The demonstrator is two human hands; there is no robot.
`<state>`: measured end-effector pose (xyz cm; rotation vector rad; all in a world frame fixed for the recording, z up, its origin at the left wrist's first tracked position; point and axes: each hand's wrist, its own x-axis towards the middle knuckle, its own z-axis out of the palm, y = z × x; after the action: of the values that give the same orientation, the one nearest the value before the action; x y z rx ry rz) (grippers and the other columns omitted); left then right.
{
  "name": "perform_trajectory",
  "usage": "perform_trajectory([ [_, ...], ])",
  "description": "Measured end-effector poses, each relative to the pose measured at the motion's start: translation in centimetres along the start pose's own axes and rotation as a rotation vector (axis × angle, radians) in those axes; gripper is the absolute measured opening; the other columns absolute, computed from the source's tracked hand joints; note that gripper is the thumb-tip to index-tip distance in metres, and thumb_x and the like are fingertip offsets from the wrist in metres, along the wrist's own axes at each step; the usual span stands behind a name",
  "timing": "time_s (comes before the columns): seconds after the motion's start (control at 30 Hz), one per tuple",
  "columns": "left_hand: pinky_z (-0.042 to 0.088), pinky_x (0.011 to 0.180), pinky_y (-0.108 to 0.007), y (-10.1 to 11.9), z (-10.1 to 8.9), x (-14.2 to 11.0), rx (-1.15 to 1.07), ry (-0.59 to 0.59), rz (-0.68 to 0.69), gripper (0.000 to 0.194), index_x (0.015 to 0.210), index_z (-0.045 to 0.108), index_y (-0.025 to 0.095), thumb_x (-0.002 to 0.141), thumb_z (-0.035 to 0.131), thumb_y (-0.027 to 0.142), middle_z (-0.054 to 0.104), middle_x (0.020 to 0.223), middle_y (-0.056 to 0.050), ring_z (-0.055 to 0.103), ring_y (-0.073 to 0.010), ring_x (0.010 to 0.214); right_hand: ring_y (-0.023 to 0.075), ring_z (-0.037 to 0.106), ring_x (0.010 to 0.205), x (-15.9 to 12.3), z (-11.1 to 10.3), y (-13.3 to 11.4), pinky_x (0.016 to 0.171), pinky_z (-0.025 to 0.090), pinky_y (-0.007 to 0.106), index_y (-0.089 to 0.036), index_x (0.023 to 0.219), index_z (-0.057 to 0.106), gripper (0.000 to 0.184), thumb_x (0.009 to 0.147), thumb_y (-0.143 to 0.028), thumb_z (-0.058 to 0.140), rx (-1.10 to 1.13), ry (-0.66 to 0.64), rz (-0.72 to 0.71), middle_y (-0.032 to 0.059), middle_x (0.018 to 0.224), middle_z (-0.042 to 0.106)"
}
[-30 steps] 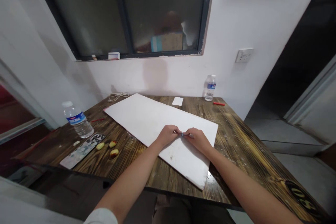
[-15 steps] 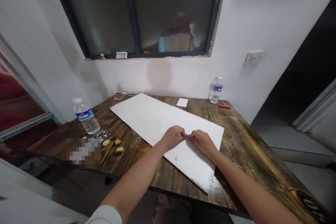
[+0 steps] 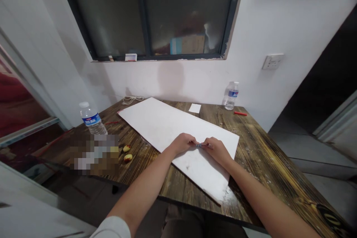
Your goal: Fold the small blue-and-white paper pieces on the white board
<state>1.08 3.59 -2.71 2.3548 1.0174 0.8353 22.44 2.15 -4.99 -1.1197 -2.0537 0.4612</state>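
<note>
Both hands meet above a white board (image 3: 156, 122) that lies at a slant on the wooden table (image 3: 259, 160). With its fingertips pinched, my left hand (image 3: 184, 144) grips one end of a small bluish-grey piece (image 3: 199, 145). At the other end of that piece, my right hand (image 3: 216, 148) is closed in a pinch. The piece is too small and too covered by fingers to name its kind. Some faint marks show on the board below the hands.
To the left stand a water bottle (image 3: 93, 119) and some yellow-brown fruit pieces (image 3: 128, 157), beside a blurred-out patch. Toward the wall are a white cable (image 3: 132, 99), a white paper (image 3: 195, 108), a second bottle (image 3: 231, 96) and a red stick-like item (image 3: 240, 113).
The view has shifted slightly. Both hands keep their pinch over the board, and a little more of the bluish-grey piece shows between the fingertips.
</note>
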Motion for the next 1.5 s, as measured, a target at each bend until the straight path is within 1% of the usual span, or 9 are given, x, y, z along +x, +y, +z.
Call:
perform_trajectory([
  [0.17,0.047,0.068,-0.021,0.2,0.0,-0.1,-0.135,0.051,-0.048,0.018,0.080,0.075,0.017,0.070,0.064,0.006,0.075,0.078,-0.002,0.066,-0.0138,0.072,0.0191,0.061,0.075,0.2,0.1,0.4,0.071,0.044,0.030,-0.022,0.088,0.068,0.014,0.076,-0.026,0.061,0.129,0.069,0.089,0.0021,0.081,0.069],
  [0.3,0.048,0.067,-0.021,0.1,0.2,-0.2,-0.154,-0.009,-0.060,0.015,0.078,0.074,0.016,0.068,0.068,0.008,0.074,0.076,-0.002,0.066,-0.0134,0.070,0.0193,0.060,0.073,0.3,0.2,0.5,0.069,0.043,0.030,-0.024,0.081,0.072,0.012,0.074,-0.027,0.063,0.130,0.007,0.116,0.0020,0.078,0.069],
  [0.5,0.047,0.066,-0.021,0.1,0.1,-0.1,-0.154,-0.014,-0.053,0.014,0.077,0.072,0.016,0.067,0.068,0.007,0.073,0.075,-0.001,0.065,-0.0132,0.070,0.0183,0.058,0.071,0.5,0.2,0.2,0.067,0.041,0.028,-0.023,0.080,0.071,0.012,0.075,-0.022,0.061,0.153,-0.001,0.102,0.0013,0.075,0.068],
  [0.67,0.044,0.063,-0.021,0.2,0.0,0.1,-0.113,-0.031,-0.032,0.009,0.074,0.069,0.016,0.068,0.068,0.009,0.070,0.072,0.000,0.064,-0.0126,0.068,0.0176,0.056,0.073,0.8,0.2,0.0,0.068,0.039,0.027,-0.022,0.080,0.067,0.013,0.077,-0.016,0.056,0.098,-0.016,0.051,0.0011,0.077,0.066],
  [0.9,0.041,0.066,-0.022,0.4,-0.2,0.5,0.063,-0.043,0.019,0.007,0.070,0.064,0.017,0.071,0.068,0.012,0.065,0.070,0.001,0.059,-0.0128,0.068,0.0174,0.054,0.077,0.9,0.3,0.0,0.070,0.037,0.027,-0.021,0.087,0.060,0.012,0.080,-0.014,0.054,-0.022,-0.061,-0.004,0.0017,0.083,0.064],
  [1.03,0.042,0.070,-0.024,0.5,-0.3,0.6,0.140,-0.037,0.065,0.007,0.073,0.065,0.018,0.074,0.064,0.011,0.065,0.074,0.000,0.058,-0.0144,0.073,0.0170,0.055,0.074,0.9,0.0,-0.4,0.068,0.038,0.026,-0.021,0.087,0.061,0.013,0.080,-0.014,0.053,0.013,-0.061,0.031,0.0007,0.080,0.064],
  [1.17,0.043,0.073,-0.025,0.6,-0.5,0.5,0.124,-0.022,0.068,0.010,0.079,0.067,0.019,0.076,0.061,0.011,0.066,0.077,0.000,0.060,-0.0150,0.076,0.0172,0.057,0.076,0.9,-0.3,-0.7,0.070,0.039,0.026,-0.021,0.085,0.063,0.016,0.080,-0.012,0.051,0.064,-0.030,0.015,0.0015,0.082,0.066],
  [1.33,0.045,0.077,-0.026,0.9,-0.8,0.5,0.081,-0.042,0.058,0.025,0.094,0.069,0.021,0.078,0.055,0.009,0.070,0.088,-0.001,0.062,-0.0156,0.083,0.0167,0.057,0.074,1.1,-0.1,-0.5,0.069,0.040,0.026,-0.021,0.085,0.065,0.016,0.082,-0.014,0.051,0.086,-0.015,0.028,0.0012,0.081,0.067],
  [1.5,0.045,0.073,-0.026,0.6,-0.8,0.7,0.128,-0.044,0.084,0.017,0.084,0.072,0.019,0.077,0.060,0.010,0.070,0.081,-0.003,0.062,-0.0162,0.076,0.0155,0.056,0.069,1.3,-0.1,-0.2,0.065,0.039,0.025,-0.021,0.082,0.066,0.009,0.081,-0.019,0.057,0.110,-0.029,0.054,-0.0002,0.073,0.065],
])
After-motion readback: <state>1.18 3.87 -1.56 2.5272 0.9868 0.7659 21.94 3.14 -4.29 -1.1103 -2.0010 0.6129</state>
